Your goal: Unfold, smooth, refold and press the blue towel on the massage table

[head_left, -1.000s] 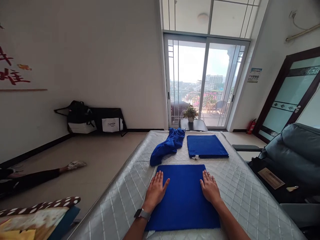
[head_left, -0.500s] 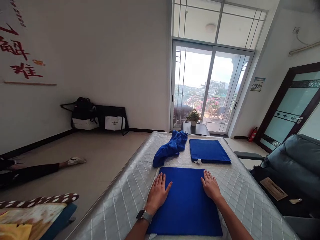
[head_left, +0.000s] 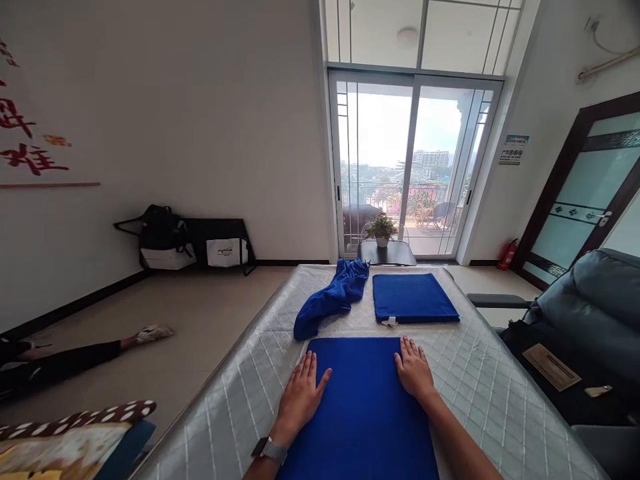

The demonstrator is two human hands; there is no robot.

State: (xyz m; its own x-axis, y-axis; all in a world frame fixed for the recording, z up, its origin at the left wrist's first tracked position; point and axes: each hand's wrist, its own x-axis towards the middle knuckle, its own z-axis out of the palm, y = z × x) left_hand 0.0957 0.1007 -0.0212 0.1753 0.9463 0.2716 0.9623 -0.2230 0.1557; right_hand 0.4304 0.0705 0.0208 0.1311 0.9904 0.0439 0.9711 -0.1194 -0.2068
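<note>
Left hand (head_left: 300, 395): laid flat, fingers spread, on the left edge of the folded blue cloth (head_left: 363, 407); a watch is worn at the wrist
Right hand (head_left: 413, 369): laid flat and open on the cloth's far right corner; nothing is pinched
Cloth: spread on the quilted table (head_left: 495, 400), near edge
Beyond: a crumpled blue cloth (head_left: 333, 297) (left) and a second folded cloth (head_left: 413, 298) are seen, just apart
Surroundings: a grey armchair (head_left: 590, 313) is set to the right; a person's leg (head_left: 85, 350) is stretched on the floor

The folded blue towel (head_left: 363, 407) lies flat on the near part of the quilted grey table; it is a smooth rectangle, with its far edge straight and even.
</note>
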